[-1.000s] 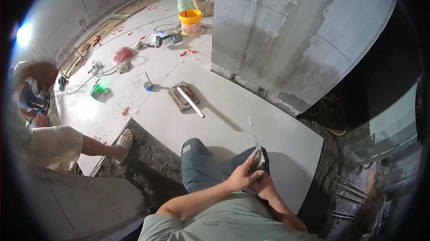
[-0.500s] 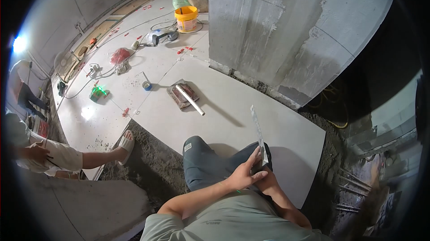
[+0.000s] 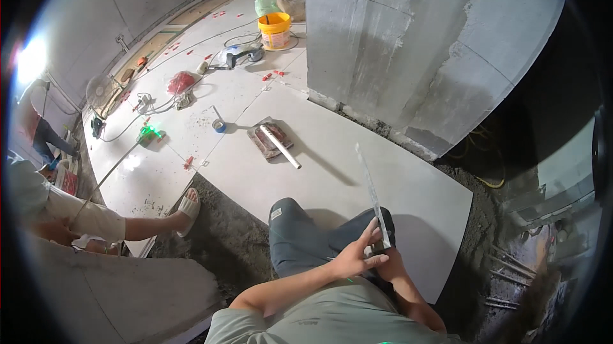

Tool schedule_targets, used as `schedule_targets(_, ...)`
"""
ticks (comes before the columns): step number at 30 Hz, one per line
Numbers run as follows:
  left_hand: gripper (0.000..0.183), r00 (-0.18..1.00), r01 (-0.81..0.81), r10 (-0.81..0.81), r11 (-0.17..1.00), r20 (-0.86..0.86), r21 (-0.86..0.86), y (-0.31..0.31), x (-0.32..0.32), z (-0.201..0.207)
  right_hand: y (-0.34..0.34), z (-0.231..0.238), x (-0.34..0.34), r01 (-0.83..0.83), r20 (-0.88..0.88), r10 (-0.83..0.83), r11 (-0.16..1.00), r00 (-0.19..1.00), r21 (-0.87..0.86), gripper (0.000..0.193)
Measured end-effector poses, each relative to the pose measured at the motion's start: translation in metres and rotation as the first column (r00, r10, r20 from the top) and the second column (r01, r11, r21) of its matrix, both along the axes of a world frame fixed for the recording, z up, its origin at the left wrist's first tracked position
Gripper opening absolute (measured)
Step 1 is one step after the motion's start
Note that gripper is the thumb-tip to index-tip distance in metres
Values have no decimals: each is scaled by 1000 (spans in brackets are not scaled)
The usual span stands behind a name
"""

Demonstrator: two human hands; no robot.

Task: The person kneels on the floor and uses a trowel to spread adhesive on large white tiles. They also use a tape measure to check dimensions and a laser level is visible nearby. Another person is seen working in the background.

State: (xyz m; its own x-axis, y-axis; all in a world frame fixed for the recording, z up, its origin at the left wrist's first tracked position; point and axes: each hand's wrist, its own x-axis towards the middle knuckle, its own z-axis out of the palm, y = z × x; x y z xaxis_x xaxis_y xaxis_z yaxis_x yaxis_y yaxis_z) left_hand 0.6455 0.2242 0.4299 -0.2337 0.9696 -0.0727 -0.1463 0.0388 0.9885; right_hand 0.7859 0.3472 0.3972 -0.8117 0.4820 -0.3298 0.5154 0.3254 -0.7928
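Metal trowel (image 3: 375, 200) | stood tilted | left hand (image 3: 355, 258): fingers open against it, likely for steadying | right hand (image 3: 392, 267): half-hidden, closure couldn't be told

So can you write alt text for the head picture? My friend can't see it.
A person's bare left hand and right hand meet at the near end of a long, thin grey strip, with large white tiles below. Farther off are a straight white rod and a round yellow bucket.

The left hand (image 3: 355, 257) partly hides the right hand (image 3: 391, 268), and a co-worker's shirt (image 3: 27, 192) is cut off at left.
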Motion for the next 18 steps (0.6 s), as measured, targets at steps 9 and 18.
schedule_targets(9, 92, 989, -134, 132, 990, -69, -31, -31, -22, -23, 5, -17, 23, 271, -130, -311, 928, 942, -256, 24)
schedule_targets(18, 78, 623, -764, 782, 605, -12, -224, -120, -116, -139, 35, 9, 44, 327, -272, -453, 855, 849, -403, 10)
